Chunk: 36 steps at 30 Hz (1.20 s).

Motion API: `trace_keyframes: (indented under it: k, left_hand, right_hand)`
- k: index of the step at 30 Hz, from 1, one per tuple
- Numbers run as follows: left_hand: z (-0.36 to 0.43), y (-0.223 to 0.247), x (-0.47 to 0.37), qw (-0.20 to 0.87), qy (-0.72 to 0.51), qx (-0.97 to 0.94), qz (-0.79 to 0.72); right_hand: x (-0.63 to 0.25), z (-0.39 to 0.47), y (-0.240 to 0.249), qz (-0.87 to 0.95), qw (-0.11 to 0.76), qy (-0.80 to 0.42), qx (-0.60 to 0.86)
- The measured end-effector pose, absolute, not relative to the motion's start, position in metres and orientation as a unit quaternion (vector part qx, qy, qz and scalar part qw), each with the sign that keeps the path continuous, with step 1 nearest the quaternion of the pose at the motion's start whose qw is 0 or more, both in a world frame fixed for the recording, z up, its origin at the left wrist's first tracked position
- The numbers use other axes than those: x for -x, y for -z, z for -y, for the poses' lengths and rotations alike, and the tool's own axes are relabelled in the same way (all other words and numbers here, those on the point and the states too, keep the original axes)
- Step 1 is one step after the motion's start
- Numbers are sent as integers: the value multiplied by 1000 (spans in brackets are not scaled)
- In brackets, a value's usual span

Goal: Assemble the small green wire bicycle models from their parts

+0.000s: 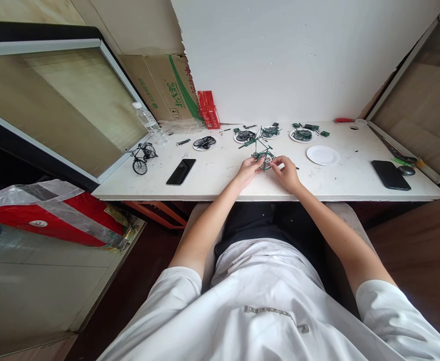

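Between my hands, above the white table [220,181], is a green model bicycle [258,147] with its wheel toward me. My left hand [248,169] is closed on the bicycle's lower left side, thumb and fingers pinching near the wheel [265,160]. On the other side, my right hand [286,172] has its fingertips pinched at the wheel's right edge. Whether a small part sits in those right fingertips is too small to tell. Behind the bicycle, paper plates hold dark green and black model parts [245,136], [302,135].
A finished-looking black model bicycle [141,158] stands at the left, near a water bottle [150,124] and a phone [181,172]. A plate of black parts [205,143] lies behind. To the right are a white plate [322,155], a black phone-like slab [390,175] and a mouse [406,170].
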<state>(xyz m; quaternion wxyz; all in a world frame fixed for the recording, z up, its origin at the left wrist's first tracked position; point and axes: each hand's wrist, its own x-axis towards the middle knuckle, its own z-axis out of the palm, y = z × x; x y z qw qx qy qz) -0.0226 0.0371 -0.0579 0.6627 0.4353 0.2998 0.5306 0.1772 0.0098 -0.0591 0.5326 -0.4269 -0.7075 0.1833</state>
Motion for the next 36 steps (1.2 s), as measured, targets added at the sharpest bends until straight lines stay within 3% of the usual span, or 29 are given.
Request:
trace_keyframes:
  k: [11,36]
  left_hand:
    - [-35,58,19,657,-535,-438,-300]
    - [-40,63,19,642,-538,-448,-312]
  right_hand:
    - [-180,-11,60,716,535,-126,430]
    - [-179,-9,58,717,541,-147,415]
